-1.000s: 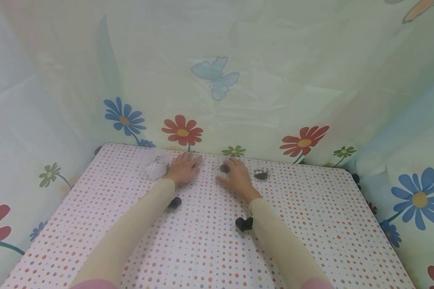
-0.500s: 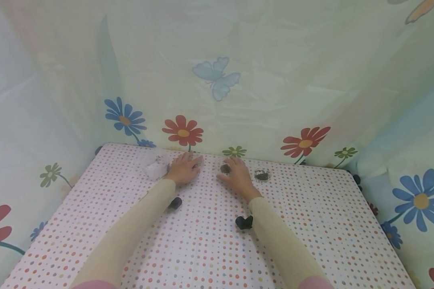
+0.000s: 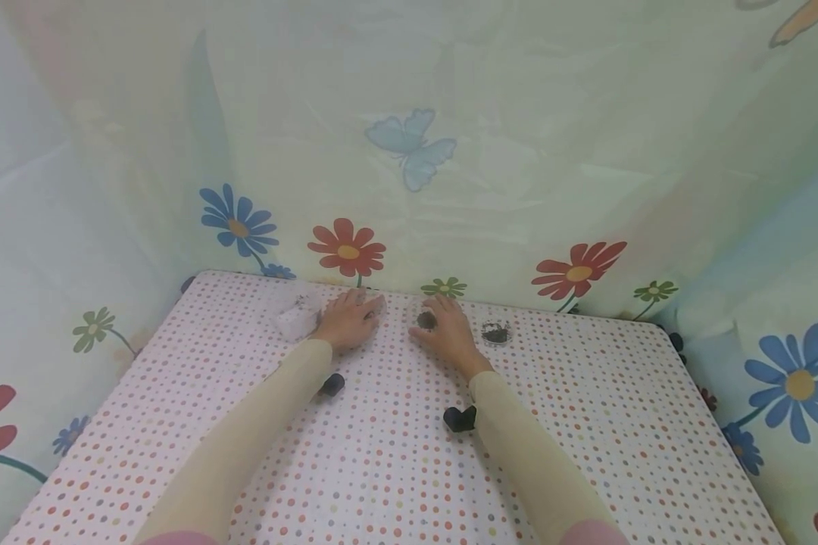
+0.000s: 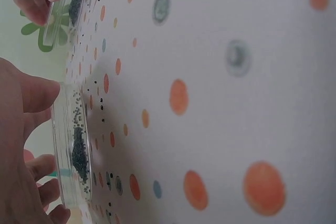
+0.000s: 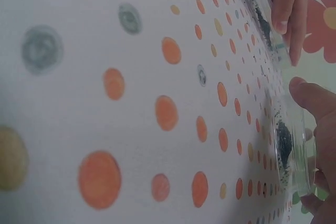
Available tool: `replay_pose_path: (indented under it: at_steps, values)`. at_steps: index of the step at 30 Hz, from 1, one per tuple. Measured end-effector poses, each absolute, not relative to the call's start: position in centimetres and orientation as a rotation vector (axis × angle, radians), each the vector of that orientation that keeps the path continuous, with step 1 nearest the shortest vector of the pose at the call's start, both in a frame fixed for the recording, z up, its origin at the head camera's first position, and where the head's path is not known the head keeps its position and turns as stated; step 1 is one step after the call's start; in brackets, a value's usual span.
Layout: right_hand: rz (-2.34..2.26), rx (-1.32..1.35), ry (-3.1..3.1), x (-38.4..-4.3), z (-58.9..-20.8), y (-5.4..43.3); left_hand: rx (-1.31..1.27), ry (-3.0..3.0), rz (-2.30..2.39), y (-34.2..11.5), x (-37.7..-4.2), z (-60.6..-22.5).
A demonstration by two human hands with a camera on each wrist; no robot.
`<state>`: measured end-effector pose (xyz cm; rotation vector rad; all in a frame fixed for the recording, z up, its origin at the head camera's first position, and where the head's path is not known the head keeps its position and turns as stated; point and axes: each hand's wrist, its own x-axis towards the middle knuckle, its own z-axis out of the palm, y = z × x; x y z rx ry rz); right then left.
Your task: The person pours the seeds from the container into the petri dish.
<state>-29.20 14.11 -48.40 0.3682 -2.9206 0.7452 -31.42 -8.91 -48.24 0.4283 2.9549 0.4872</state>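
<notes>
My left hand [image 3: 346, 322] spans a clear round petri dish [image 4: 64, 145] from above, thumb and fingers against its rim. Dark granules [image 4: 79, 153] lie heaped inside that dish. To the right, my right hand [image 3: 450, 333] grips a second petri dish [image 5: 299, 150] in the same way, its thumb on the near side. This one also contains dark granules [image 5: 284, 142]. Both dishes stay low at the tabletop, and the hands cover much of them in the head view. Whether the fingers grip only the lids or the bases too, I cannot tell.
Right of the right hand stands another clear dish [image 3: 496, 331] of dark granules. A clear container [image 3: 296, 319] with a whitish look stands left of the left hand. The dotted tabletop [image 3: 382, 469] meets a flower-printed curtain [image 3: 491, 204] at the back.
Both hands and the dishes keep their places. Only the head view shifts very slightly.
</notes>
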Motion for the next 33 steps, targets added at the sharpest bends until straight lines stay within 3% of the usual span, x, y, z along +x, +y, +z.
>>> replay_pose_path:
  at_steps: [33]
  values:
    - [0.772, 0.325, -2.918, -29.52, -48.79, 13.36, 0.436, 2.983, 0.483, -8.91, -31.00, -48.24]
